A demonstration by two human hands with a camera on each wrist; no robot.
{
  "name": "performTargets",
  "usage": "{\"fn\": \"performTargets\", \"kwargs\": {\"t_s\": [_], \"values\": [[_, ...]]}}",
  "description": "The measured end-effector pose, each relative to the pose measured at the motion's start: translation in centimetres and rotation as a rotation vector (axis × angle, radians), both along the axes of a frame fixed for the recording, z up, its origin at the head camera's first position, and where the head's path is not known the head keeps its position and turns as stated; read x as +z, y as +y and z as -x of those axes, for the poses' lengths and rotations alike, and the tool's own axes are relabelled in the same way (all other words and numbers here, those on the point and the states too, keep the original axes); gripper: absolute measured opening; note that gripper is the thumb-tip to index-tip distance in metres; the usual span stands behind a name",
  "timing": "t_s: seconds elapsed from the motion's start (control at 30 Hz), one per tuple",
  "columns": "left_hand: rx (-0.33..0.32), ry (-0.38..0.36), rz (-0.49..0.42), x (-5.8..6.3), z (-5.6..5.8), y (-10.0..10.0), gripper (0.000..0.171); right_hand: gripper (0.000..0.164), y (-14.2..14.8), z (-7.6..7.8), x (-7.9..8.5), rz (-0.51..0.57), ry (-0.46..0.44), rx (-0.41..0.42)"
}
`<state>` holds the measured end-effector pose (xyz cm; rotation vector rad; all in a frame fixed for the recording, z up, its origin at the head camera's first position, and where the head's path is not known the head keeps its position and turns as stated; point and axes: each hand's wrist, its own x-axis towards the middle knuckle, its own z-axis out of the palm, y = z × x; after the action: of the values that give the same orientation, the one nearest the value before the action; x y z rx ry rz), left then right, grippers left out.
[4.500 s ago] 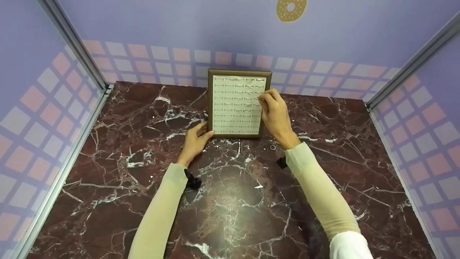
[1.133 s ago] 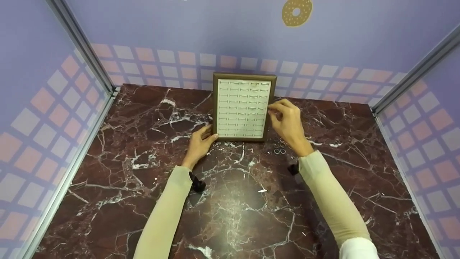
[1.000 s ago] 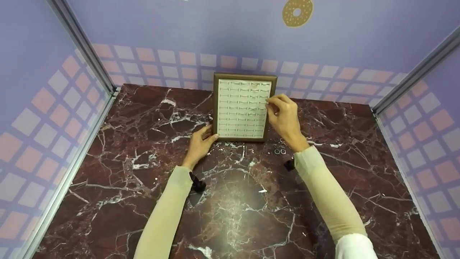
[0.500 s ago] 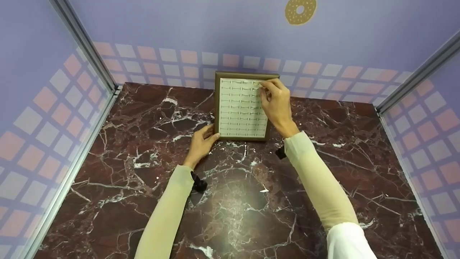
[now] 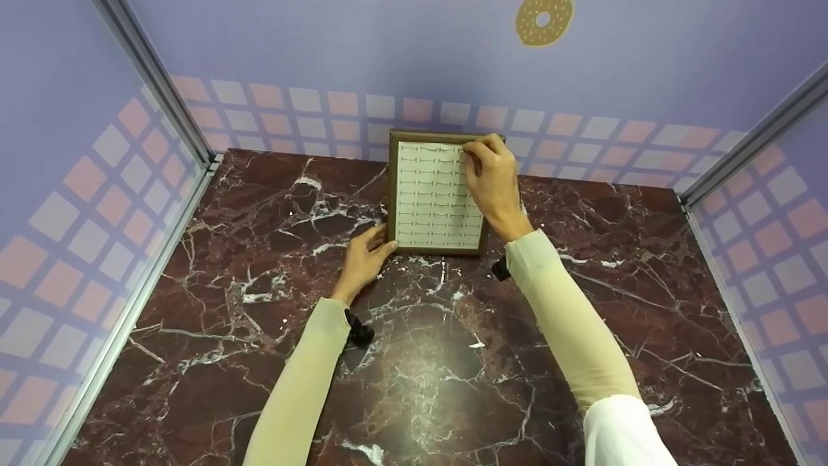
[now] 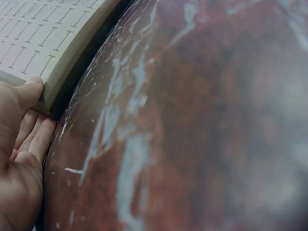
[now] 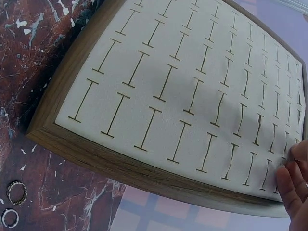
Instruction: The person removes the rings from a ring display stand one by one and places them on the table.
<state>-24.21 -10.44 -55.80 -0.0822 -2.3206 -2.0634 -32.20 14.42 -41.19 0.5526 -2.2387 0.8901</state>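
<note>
A ring display board (image 5: 436, 194), with a brown wooden frame and a white padded face cut with rows of slits, stands near the back wall. My left hand (image 5: 363, 262) grips its lower left corner, thumb (image 6: 33, 89) on the front, fingers beneath the edge. At the top right, the thumb and fingertips of my right hand (image 5: 493, 178) pinch at the top-row slit where a small gold-coloured ring (image 5: 463, 151) sits, mostly covered by the fingers. In the right wrist view, a patterned ring (image 7: 17, 192) and a plain silver ring (image 7: 10, 218) lie beside the frame.
Beneath everything is a dark red marbled tabletop (image 5: 414, 362) with white veins. A lilac wall with pink and white squares (image 5: 343, 103) rises behind the board, and side panels in metal rails (image 5: 162, 84) flank the table. The right forearm hides the loose rings in the head view.
My right hand has risen from beside the board's right edge to its top right slits, fingers closing there. More loose rings showed 1 s ago than 4.5 s ago. My left hand keeps its grip.
</note>
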Motion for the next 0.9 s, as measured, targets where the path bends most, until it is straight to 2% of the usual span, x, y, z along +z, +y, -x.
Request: {"fn": "performTargets", "kwargs": {"t_s": [0.4, 0.67, 0.9], "values": [[-0.003, 0.017, -0.014, 0.0, -0.1, 0.0, 0.052, 0.011, 0.0, -0.3, 0.2, -0.027, 0.005, 0.006], [0.0, 0.026, -0.03, 0.0, 0.0, 0.1, 0.052, 0.011, 0.6, -1.1, 0.4, -0.045, 0.041, 0.026], [-0.008, 0.027, -0.031, -0.2, 0.2, 0.1, 0.052, 0.013, 1.4, -2.0, 0.5, -0.049, 0.028, 0.04]]}}
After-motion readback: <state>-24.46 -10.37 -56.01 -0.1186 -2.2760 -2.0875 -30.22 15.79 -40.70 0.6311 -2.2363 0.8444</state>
